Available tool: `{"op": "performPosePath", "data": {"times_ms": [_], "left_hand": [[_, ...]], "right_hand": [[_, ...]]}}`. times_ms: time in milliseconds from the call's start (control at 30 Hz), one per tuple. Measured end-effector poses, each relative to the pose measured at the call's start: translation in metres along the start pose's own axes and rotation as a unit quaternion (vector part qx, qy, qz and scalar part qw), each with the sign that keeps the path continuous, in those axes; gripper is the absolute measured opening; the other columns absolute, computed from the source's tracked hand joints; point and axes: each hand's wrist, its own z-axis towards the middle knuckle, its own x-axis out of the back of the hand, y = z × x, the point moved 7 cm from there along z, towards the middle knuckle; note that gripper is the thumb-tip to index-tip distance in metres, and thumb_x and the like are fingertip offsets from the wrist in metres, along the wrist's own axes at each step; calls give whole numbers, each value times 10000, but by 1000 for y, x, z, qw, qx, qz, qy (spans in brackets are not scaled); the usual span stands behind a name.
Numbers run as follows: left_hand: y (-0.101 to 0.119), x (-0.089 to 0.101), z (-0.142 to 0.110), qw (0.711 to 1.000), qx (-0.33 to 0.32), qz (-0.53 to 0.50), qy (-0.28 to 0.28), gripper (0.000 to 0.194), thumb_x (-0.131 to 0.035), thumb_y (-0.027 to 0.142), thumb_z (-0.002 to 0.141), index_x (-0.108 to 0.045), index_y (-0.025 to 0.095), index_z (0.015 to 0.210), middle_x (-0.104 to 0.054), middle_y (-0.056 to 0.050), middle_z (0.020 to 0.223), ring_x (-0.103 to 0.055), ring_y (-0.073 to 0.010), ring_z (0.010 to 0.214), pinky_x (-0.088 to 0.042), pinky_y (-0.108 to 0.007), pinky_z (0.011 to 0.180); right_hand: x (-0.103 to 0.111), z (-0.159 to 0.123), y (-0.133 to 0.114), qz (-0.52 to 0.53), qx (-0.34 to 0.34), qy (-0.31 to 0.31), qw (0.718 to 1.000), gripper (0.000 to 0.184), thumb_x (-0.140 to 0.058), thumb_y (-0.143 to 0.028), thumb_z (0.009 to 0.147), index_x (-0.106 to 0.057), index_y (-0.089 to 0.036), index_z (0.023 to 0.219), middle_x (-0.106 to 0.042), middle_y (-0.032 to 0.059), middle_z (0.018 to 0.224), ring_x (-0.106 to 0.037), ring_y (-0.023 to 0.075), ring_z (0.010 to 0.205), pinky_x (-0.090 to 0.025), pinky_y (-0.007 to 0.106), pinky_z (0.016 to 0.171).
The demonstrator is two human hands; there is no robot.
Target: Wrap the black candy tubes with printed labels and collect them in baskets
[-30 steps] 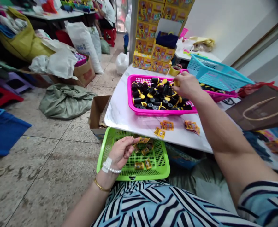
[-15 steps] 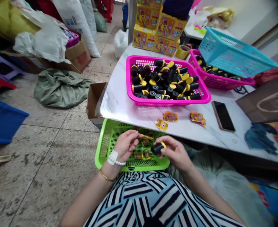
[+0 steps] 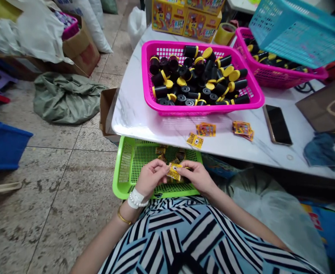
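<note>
My left hand (image 3: 151, 178) and my right hand (image 3: 197, 176) meet over the green basket (image 3: 127, 167) on my lap. Both pinch a small yellow printed sticker (image 3: 174, 171) between their fingertips. The black cylinder that the right hand carried is hidden behind the sticker and fingers. Several wrapped pieces lie in the green basket beyond my fingers. On the white marble table (image 3: 133, 114) stands a pink basket (image 3: 201, 109) full of black cylinders with yellow caps (image 3: 197, 78). Loose yellow stickers (image 3: 205, 129) lie on the table in front of it.
A phone (image 3: 277, 124) lies on the table to the right. A second pink basket (image 3: 272, 76) with a blue basket (image 3: 295, 30) on it stands behind. Yellow boxes (image 3: 184, 17), a tape roll (image 3: 224, 33), a cardboard box (image 3: 106, 110), green cloth (image 3: 64, 99) on the floor.
My right hand took a black cylinder from the pink basket and came down to my lap. Both hands now hold the yellow sticker together. The view has tilted downward.
</note>
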Motion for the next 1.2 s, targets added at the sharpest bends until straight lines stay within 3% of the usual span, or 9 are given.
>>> {"op": "performPosePath", "data": {"times_ms": [100,167,267,367,467,600,767,1000,1200], "left_hand": [[-3,8,-5,999,17,14,28,344,-813,419,668,-617,151,759,-576,35,482,-420,-42,380,-248,-143,383],[-7,10,-7,999,43,23,22,340,-832,402,644,-650,138,759,-565,36,482,-416,-39,387,-236,-144,383],[-17,12,-8,996,91,18,3,341,-844,392,623,-681,114,735,-532,38,464,-384,-25,382,-205,-138,372],[-25,20,-7,993,112,-33,19,348,-854,376,607,-673,106,733,-506,47,451,-356,-16,371,-170,-127,354],[-29,27,-4,987,121,-105,33,350,-869,327,590,-641,113,747,-550,33,512,-369,-14,380,-139,-121,336],[-25,25,0,978,119,-167,34,327,-857,253,611,-612,106,772,-634,-12,682,-421,-8,419,-138,-112,322],[-23,12,2,970,137,-202,0,291,-842,193,629,-630,91,801,-570,27,621,-416,-4,407,-142,-108,317],[-21,2,4,958,141,-244,-52,283,-840,181,639,-599,98,762,-540,47,622,-365,15,393,-162,-101,328],[-23,1,6,958,140,-244,-62,275,-820,200,678,-572,124,770,-521,52,602,-359,5,382,-146,-106,334]], "right_hand": [[-3,-4,-26,-131,142,49,980,175,-705,-305,795,-672,-178,680,-614,17,704,-555,143,682,-442,279,665],[-9,-7,-32,-166,191,62,965,138,-700,-283,797,-682,-187,699,-614,23,722,-566,155,708,-455,289,680],[-15,-5,-19,-130,141,35,981,114,-655,-290,819,-711,-201,862,-648,35,828,-593,167,780,-488,295,721],[-16,-2,5,-6,18,-19,1000,313,-551,-251,840,-669,-228,1129,-673,44,1042,-623,169,866,-522,299,761],[-8,-4,13,59,-24,-28,998,403,-578,-229,817,-632,-238,1216,-660,40,1138,-636,154,879,-535,303,819],[6,-13,-1,102,13,33,994,437,-700,-300,804,-602,-244,1226,-687,40,1072,-657,151,870,-565,294,793],[3,-24,-27,77,92,53,991,348,-755,-291,781,-652,-235,1108,-725,54,1063,-685,173,955,-561,312,882],[7,-19,-27,17,86,81,993,318,-759,-290,769,-684,-221,1070,-737,46,1026,-697,162,865,-580,279,779],[6,-16,-33,9,88,82,993,306,-753,-284,769,-689,-208,1058,-749,43,955,-699,158,844,-579,254,736]]}}
